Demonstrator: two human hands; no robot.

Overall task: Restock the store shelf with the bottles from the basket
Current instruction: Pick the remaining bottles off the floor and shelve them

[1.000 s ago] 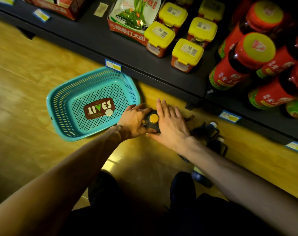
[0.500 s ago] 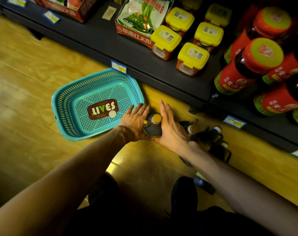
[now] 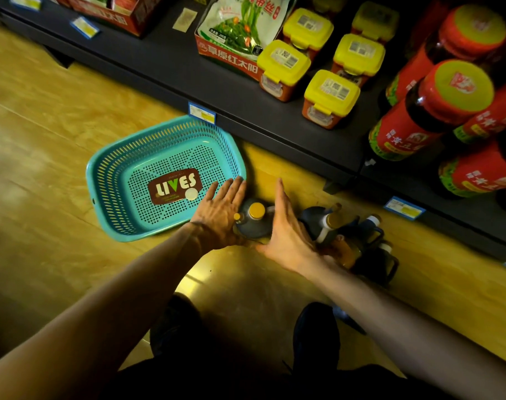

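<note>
Both hands flank the dark bottle (image 3: 253,220) with straight fingers, left hand (image 3: 221,215) against its left side, right hand (image 3: 285,229) along its right; neither curls round it. Upright on the floor, long axis vertical, its yellow cap (image 3: 257,210) shows between them. Left lies the teal basket (image 3: 110,174), right a cluster of other bottles (image 3: 344,235), and beyond, the dark shelf (image 3: 246,96).

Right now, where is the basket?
The basket lies on the floor at centre left of the head view, below the shelf edge, just left of the left hand.
</note>
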